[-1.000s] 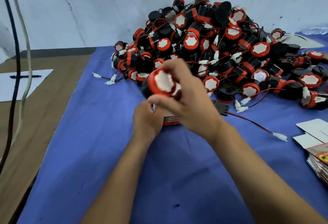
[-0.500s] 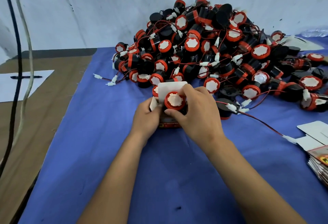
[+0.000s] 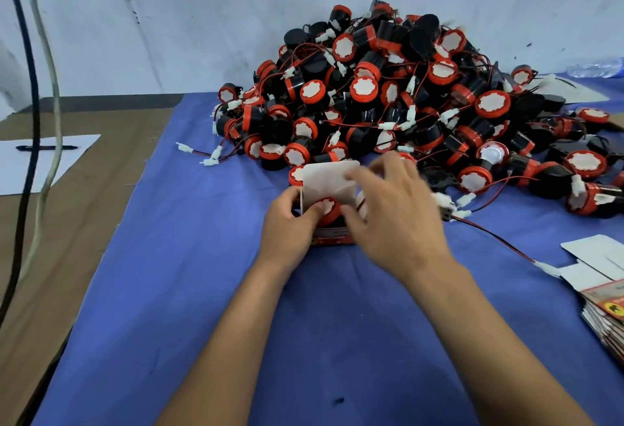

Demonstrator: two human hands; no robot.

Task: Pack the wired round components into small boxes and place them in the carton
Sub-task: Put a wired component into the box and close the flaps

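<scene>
A small red and white box (image 3: 332, 236) stands on the blue cloth with its white flap (image 3: 329, 177) raised. Inside sits a round black component with a red rim (image 3: 329, 208). My left hand (image 3: 290, 223) grips the box's left side, thumb on the component's top. My right hand (image 3: 395, 209) is over the box's right side, its fingers at the flap and blurred. Behind lies a big heap of the same wired round components (image 3: 398, 101). No carton is in view.
A stack of flat unfolded boxes (image 3: 604, 294) lies at the right edge. A red wire with a white plug (image 3: 547, 268) trails across the cloth toward it. Left of the cloth, a brown table carries a white sheet with a pen (image 3: 44, 148); two cables (image 3: 32, 121) hang there.
The component went from above the box down into it. My right hand let go of it and moved to the raised flap. My left hand stayed on the box.
</scene>
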